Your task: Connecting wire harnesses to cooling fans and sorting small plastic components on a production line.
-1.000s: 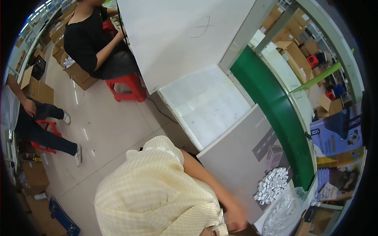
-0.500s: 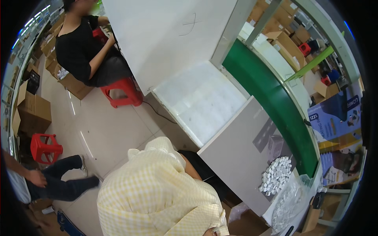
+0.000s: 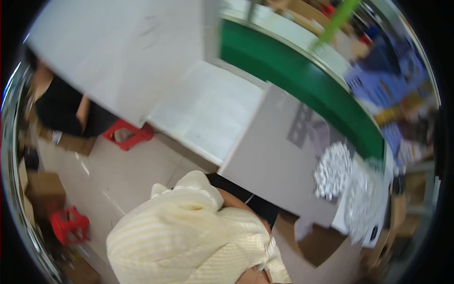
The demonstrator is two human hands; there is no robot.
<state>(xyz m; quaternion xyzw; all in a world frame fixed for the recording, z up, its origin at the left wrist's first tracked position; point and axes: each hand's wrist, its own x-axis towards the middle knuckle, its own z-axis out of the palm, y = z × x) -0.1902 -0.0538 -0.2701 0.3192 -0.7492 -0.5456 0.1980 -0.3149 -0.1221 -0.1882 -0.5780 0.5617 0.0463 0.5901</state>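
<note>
Neither of my hands shows. A yellow-and-white checked garment [image 3: 184, 236] fills the lower middle of the view. Bare skin of an arm [image 3: 236, 201] appears along its right side, but the hand is hidden. More bare skin [image 3: 255, 276] shows at the bottom edge. Nearest on the right is a grey tabletop [image 3: 265, 151]. It bears a heap of small white pieces [image 3: 332, 171], too blurred to name, and a small translucent box [image 3: 319, 135]. Clear plastic bags [image 3: 362, 201] lie beside the heap.
A white padded surface [image 3: 203, 111] adjoins the tabletop, below a tall white panel [image 3: 123, 52]. Behind runs a green conveyor belt [image 3: 283, 61]. An open carton [image 3: 321, 244] stands below the table. Red stools [image 3: 71, 226] and a seated person in black [image 3: 61, 109] are at left.
The view has swung, so the tabletop and white panel appear further left and higher. The walking person at the left has gone out of view. The garment stays at the lower middle.
</note>
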